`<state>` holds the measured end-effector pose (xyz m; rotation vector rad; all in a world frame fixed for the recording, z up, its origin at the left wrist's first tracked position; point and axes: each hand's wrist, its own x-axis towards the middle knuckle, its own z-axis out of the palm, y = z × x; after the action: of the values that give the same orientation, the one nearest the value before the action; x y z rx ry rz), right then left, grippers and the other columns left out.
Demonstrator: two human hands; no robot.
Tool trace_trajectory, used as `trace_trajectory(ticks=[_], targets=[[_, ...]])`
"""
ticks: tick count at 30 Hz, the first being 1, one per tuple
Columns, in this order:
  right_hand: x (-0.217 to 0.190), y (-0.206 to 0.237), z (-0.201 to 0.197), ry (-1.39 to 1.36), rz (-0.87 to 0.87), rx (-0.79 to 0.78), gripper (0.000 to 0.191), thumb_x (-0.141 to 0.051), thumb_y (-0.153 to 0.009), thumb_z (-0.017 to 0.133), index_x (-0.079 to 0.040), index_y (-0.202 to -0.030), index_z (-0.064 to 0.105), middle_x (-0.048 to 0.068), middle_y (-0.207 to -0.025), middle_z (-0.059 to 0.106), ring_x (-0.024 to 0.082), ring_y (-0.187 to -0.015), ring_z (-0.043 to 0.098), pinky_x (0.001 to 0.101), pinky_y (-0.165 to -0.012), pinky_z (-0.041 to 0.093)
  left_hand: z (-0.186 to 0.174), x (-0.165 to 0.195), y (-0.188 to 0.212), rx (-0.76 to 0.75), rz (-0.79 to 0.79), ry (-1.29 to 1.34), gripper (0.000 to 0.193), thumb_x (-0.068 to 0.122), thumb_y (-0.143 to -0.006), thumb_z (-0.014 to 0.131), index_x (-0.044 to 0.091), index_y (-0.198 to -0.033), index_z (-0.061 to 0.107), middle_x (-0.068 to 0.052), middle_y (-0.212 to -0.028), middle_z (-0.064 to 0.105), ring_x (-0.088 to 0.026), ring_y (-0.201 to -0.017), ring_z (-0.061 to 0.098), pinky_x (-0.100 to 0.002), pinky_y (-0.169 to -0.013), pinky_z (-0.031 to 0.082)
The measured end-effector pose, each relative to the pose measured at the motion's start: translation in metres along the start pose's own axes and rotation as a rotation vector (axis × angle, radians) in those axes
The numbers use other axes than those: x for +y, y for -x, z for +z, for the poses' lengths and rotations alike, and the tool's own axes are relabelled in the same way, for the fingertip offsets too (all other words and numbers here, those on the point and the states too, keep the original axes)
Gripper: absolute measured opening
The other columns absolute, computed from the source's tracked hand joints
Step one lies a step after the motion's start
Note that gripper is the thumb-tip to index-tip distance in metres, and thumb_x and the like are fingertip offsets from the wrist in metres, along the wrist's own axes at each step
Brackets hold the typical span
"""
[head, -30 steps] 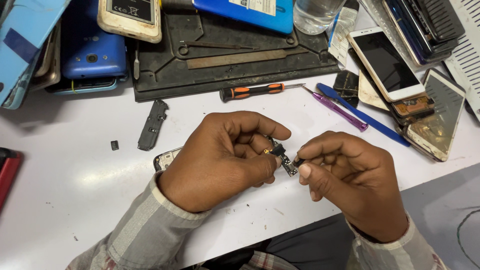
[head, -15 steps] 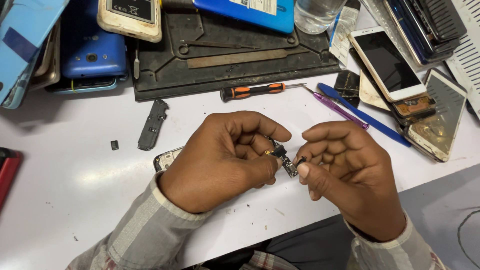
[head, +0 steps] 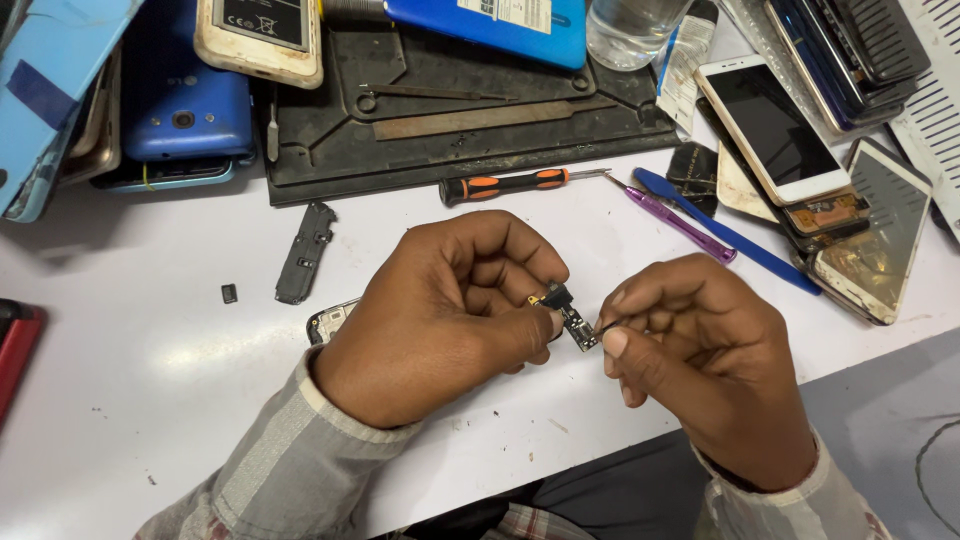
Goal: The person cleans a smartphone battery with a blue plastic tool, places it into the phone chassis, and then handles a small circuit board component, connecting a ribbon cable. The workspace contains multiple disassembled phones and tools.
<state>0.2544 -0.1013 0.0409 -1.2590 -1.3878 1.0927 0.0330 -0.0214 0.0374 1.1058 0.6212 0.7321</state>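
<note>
My left hand (head: 450, 305) pinches a small dark circuit part (head: 568, 315) between thumb and fingers, just above the white table (head: 150, 370). My right hand (head: 705, 360) meets it from the right, thumb and forefinger closed on a thin dark piece (head: 603, 326) at the part's lower end. Under my left hand the corner of an opened phone frame (head: 328, 322) shows; the rest of it is hidden.
An orange-and-black screwdriver (head: 510, 184), a purple pry tool (head: 680, 220) and a blue pry tool (head: 725, 232) lie beyond my hands. A black work mat (head: 450, 125) sits behind them. Phones are piled at left and right. A black plastic strip (head: 305, 252) lies at left.
Both hands stay together over the same spot. The small part has turned slightly between my fingers, and my right fingers have shifted their grip at its lower end.
</note>
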Motion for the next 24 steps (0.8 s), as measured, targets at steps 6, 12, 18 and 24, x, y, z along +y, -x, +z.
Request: trace_trajectory(ticks=[6, 12, 18, 24], targets=[[-0.0003, 0.0027, -0.0021, 0.068, 0.068, 0.010, 0.015, 0.004, -0.088, 0.068, 0.005, -0.103, 0.069, 0.012, -0.089, 0.070, 0.010, -0.064, 0.065, 0.0222, -0.049, 0.054, -0.0021, 0.0004, 0.0000, -0.019, 0.060, 0.013, 0.031, -0.008, -0.080, 0.072, -0.005, -0.110, 0.066, -0.008, -0.083, 0.073, -0.008, -0.068, 0.070, -0.022, -0.061, 0.059], [0.0007, 0.0050, -0.0014, -0.027, 0.014, -0.005, 0.018, 0.008, -0.093, 0.066, 0.002, -0.110, 0.061, 0.014, -0.088, 0.069, 0.011, -0.069, 0.066, 0.0221, -0.053, 0.054, -0.0010, 0.0028, 0.0020, -0.035, 0.081, 0.054, 0.031, -0.007, -0.082, 0.072, -0.005, -0.113, 0.066, -0.008, -0.087, 0.073, -0.011, -0.075, 0.074, -0.024, -0.068, 0.064], [-0.0030, 0.0080, -0.0012, -0.134, -0.062, -0.013, 0.019, 0.011, -0.093, 0.063, -0.003, -0.101, 0.052, 0.013, -0.094, 0.066, 0.011, -0.074, 0.063, 0.0215, -0.056, 0.052, 0.0006, 0.0047, 0.0034, -0.066, 0.106, 0.040, 0.026, -0.004, -0.088, 0.071, -0.005, -0.114, 0.065, -0.009, -0.089, 0.072, -0.011, -0.079, 0.073, -0.024, -0.071, 0.063], [-0.0044, 0.0091, -0.0015, 0.007, -0.003, -0.008, 0.016, 0.007, -0.091, 0.064, 0.006, -0.107, 0.067, 0.012, -0.093, 0.068, 0.011, -0.071, 0.064, 0.0222, -0.053, 0.054, 0.0007, 0.0050, 0.0052, -0.096, 0.117, 0.030, 0.023, -0.004, -0.092, 0.067, -0.004, -0.115, 0.064, -0.008, -0.092, 0.071, -0.012, -0.083, 0.073, -0.025, -0.072, 0.062]])
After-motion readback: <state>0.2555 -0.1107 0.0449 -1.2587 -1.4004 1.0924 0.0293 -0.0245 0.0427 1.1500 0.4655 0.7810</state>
